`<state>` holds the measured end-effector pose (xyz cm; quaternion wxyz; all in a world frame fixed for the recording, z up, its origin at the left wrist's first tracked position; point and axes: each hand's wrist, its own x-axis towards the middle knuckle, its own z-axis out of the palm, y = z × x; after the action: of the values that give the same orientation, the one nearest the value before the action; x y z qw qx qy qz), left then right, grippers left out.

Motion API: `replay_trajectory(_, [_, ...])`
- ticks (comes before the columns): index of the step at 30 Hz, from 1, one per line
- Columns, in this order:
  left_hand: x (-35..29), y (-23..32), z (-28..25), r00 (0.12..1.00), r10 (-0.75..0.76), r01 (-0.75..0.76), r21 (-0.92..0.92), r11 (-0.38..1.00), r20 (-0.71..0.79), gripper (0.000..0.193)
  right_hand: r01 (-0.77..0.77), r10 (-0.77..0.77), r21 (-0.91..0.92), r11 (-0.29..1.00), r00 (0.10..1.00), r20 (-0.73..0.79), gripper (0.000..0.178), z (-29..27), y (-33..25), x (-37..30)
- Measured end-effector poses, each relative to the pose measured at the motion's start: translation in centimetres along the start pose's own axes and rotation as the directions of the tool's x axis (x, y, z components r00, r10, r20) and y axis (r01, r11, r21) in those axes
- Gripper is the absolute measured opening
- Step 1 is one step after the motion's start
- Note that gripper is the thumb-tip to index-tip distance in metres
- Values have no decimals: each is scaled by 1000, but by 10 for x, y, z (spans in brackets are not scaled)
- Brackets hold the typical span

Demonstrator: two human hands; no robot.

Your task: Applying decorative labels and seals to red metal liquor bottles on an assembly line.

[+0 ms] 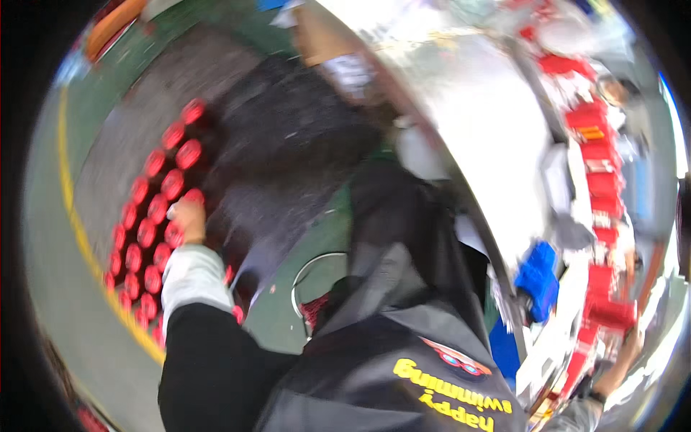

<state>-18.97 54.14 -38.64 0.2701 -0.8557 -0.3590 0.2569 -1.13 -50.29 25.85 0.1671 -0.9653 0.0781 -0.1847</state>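
My left hand (pixel 188 217), in a white cuff below a black sleeve, reaches down among rows of round red-topped containers (pixel 147 232) at the left. Its fingers are closed on the top of one red-topped container (pixel 193 195) at the inner edge of the group. The containers stand upright and close together, with dark sides under their red tops; blur hides what kind they are. My right hand does not show. A dark apron (pixel 403 345) covers my front.
A long white worktable (pixel 475 108) runs along my right, with a blue object (pixel 538 281) on its edge. Beyond stand stacked red boxes (pixel 601 180) and another person's arm (pixel 612 374). Dark sheeting (pixel 288 137) and a yellow floor line (pixel 75 230) lie at the left.
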Motion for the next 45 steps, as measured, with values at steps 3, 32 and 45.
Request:
replay_trajectory(3, [-29, -7, 2, 917, -272, -49, -759, 650, -292, 42, -282, 320, 298, 912, 943, -87, 31, 63, -105, -5])
replay_trajectory(32, [-388, 199, -568, -103, 329, -637, -191, -746, -939, 88, -482, 147, 796, 367, 875, 462, 43, 270, -158, -39])
replay_trajectory(45, [-394, 206, -577, -180, 203, -743, -2, -669, -963, 87, 485, -249, -302, 821, 779, 576, 54, 298, -99, 101])
